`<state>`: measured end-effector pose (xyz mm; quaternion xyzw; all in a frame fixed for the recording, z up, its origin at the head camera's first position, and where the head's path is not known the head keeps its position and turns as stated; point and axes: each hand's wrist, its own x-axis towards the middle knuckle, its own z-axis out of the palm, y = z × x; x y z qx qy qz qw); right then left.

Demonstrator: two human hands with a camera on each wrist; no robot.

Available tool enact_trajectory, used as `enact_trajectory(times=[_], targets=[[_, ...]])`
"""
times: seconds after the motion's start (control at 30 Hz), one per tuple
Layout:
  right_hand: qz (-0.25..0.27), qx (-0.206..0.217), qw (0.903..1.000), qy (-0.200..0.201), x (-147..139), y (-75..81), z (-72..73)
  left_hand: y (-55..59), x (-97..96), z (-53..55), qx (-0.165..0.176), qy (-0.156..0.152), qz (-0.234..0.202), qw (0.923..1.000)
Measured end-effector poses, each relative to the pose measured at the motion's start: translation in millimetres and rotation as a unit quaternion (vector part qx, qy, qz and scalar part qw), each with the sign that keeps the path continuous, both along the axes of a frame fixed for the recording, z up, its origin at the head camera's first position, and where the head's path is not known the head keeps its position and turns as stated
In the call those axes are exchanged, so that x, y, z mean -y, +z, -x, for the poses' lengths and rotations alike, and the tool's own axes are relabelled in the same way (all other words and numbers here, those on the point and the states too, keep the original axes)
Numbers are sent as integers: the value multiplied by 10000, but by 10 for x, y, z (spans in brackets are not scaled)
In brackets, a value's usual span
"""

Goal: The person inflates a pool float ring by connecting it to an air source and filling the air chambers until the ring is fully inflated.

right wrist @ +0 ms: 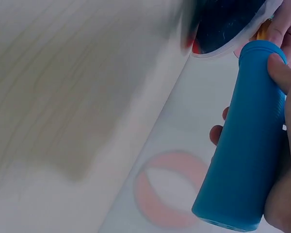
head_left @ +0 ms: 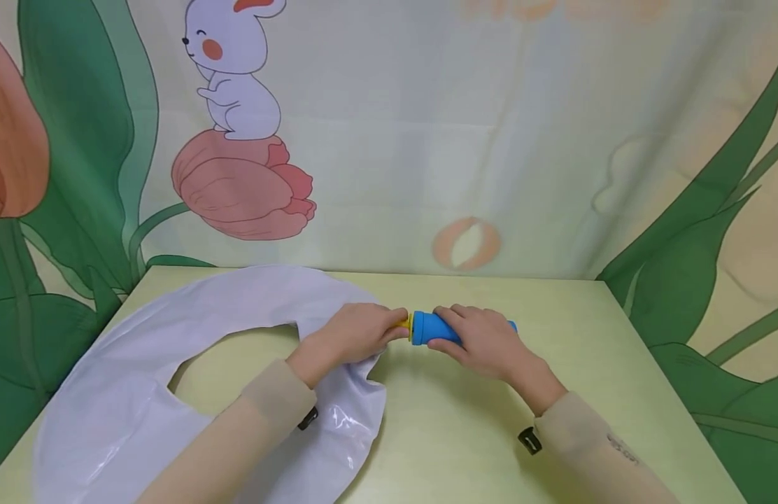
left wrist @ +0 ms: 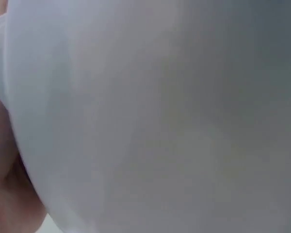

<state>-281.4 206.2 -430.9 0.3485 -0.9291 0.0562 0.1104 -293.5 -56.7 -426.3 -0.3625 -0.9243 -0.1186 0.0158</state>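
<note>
A white, partly inflated swim ring point(head_left: 112, 392), wrinkled along its right side, lies on the left of the table. At its right edge my left hand point(head_left: 354, 332) pinches the yellow nozzle point(head_left: 410, 325) of a blue hand pump point(right wrist: 242, 141); the fingers cover where nozzle and ring meet. My right hand point(head_left: 483, 341) grips the pump's blue barrel, thumb along its side and fingers wrapped round it in the right wrist view. The pump lies roughly level in the head view. White ring surface point(left wrist: 136, 116) fills most of the left wrist view.
The pale yellow-green table point(head_left: 464, 448) ends at a printed cloth backdrop point(head_left: 389, 140) with a rabbit and tulips. Green leaves on the cloth point(head_left: 691, 280) flank the table. The ring spreads over much of the left side, under my left forearm.
</note>
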Motion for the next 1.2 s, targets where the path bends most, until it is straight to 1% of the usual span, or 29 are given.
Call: enact_trajectory(times=[0.13, 0.23, 0.37, 0.5, 0.67, 0.8, 0.9, 1.07, 1.2], targets=[[-62, -41, 9999, -84, 29, 2, -30, 6, 50, -29, 88, 0, -81, 9999], [-26, 60, 9999, -76, -21, 10, -50, 35, 118, -49, 187, -13, -130, 9997], [96, 177, 9997, -156, -190, 5, -61, 64, 207, -47, 278, -14, -135, 9995], [192, 225, 9993, -244, -399, 11, -67, 73, 293, -15, 367, -51, -167, 9992], [291, 440, 9979, -368, -633, 48, -75, 77, 403, 27, 466, -88, -210, 9987], [448, 550, 9964, -472, -805, 89, -92, 108, 477, 51, 424, -90, -226, 9988], [501, 567, 9959, -495, -868, 105, -97, 134, 499, 58, 371, -90, -215, 9990], [471, 486, 9966, -475, -850, 80, -92, 145, 476, 43, 352, -25, -118, 9993], [434, 349, 9976, -402, -765, 64, -105, 114, 418, 31, 184, -45, -123, 9997]])
